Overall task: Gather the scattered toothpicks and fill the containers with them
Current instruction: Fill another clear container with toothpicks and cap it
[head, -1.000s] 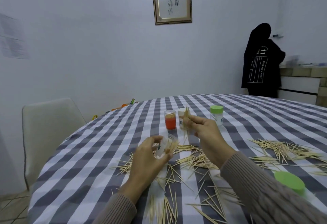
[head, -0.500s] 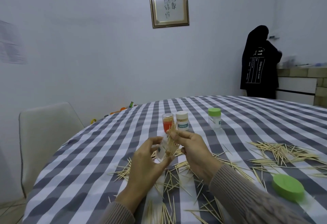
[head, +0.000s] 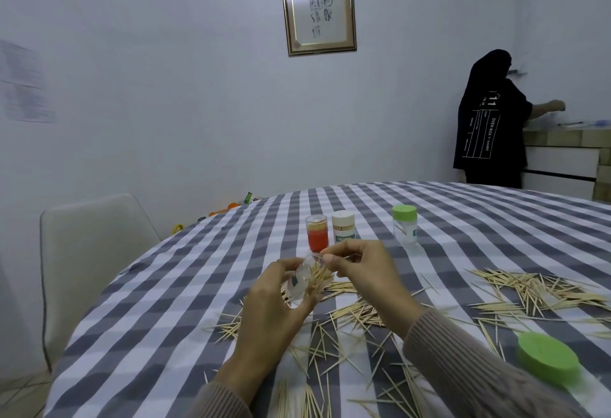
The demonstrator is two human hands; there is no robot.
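Head view. My left hand (head: 264,305) grips a clear container (head: 305,280), fingers curled round its wall, holding it tilted above the counter (head: 158,302) with its mouth toward my right hand (head: 360,272). The container is partly filled with toothpicks, their tips showing at the mouth. My right hand's thumb and fingers (head: 330,257) are pressed together at the container's rim; whether they pinch a toothpick I cannot tell.

Scattered toothpicks (head: 347,315) lie on the checked cloth directly below and in front of both hands. A second spread of toothpicks (head: 535,292) lies to the right, well apart from the hands.

Beyond the hands stand three containers in a row: an orange container (head: 316,232), a white-capped container (head: 343,226) just beside it, and a green-capped container (head: 405,225) further right. A loose green lid (head: 549,361) rests near the right edge, beside my right sleeve.
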